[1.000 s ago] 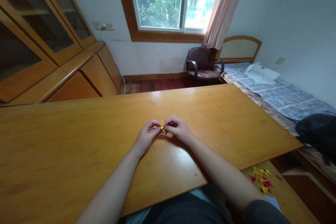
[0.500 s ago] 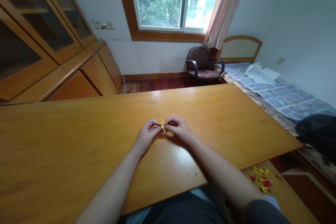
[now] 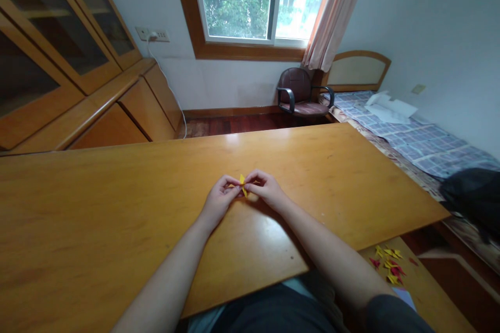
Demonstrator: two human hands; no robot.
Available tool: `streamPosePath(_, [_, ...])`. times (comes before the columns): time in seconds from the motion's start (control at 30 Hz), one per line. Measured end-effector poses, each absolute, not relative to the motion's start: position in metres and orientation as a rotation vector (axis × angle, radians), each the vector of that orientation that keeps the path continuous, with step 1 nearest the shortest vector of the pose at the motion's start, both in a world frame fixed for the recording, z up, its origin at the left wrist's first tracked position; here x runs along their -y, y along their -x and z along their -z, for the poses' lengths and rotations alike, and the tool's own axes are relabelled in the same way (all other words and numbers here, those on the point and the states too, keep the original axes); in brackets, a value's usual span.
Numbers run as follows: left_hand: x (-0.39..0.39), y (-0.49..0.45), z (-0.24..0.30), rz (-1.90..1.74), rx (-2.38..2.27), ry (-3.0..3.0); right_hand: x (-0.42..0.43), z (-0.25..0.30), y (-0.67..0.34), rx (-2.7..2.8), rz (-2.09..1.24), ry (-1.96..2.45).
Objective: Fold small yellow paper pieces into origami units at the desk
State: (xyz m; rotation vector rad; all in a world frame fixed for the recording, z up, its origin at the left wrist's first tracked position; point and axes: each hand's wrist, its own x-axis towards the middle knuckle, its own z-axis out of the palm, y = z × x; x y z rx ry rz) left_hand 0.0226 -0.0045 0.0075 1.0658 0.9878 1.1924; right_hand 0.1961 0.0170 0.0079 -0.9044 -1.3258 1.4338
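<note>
A small folded yellow paper piece (image 3: 242, 186) is pinched between both my hands just above the wooden table (image 3: 117, 208). My left hand (image 3: 219, 200) grips it from the left with fingertips closed. My right hand (image 3: 264, 190) pinches it from the right, fingers curled. Most of the paper is hidden by my fingertips. Both forearms rest over the table's near edge.
Several small yellow and red folded paper pieces (image 3: 388, 264) lie on a lower wooden surface at the bottom right. A bed (image 3: 414, 138) runs along the right, a chair (image 3: 300, 94) stands beneath the window, and wooden cabinets (image 3: 78, 78) line the left wall.
Both hands stay pinched on the yellow paper, which has shifted very slightly between the fingertips. The view has tipped a little.
</note>
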Motion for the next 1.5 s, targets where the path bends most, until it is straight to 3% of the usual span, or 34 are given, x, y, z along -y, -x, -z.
streamPosePath(0.47, [0.006,-0.021,-0.008,-1.184,-0.957,-1.143,-0.015,-0.011,-0.197,1.317,-1.458,0.766])
streamPosePath(1.1, [0.005,-0.024,-0.007,-1.152,-1.014,-1.078,-0.018,-0.013,-0.205,1.652,-1.131,0.813])
streamPosePath(1.37, [0.002,-0.024,-0.003,-1.196,-1.056,-1.145,-0.02,-0.006,-0.205,1.469,-1.359,0.908])
streamPosePath(1.5, [0.003,-0.023,-0.001,-1.213,-1.083,-1.242,-0.022,-0.004,-0.203,1.555,-1.284,0.988])
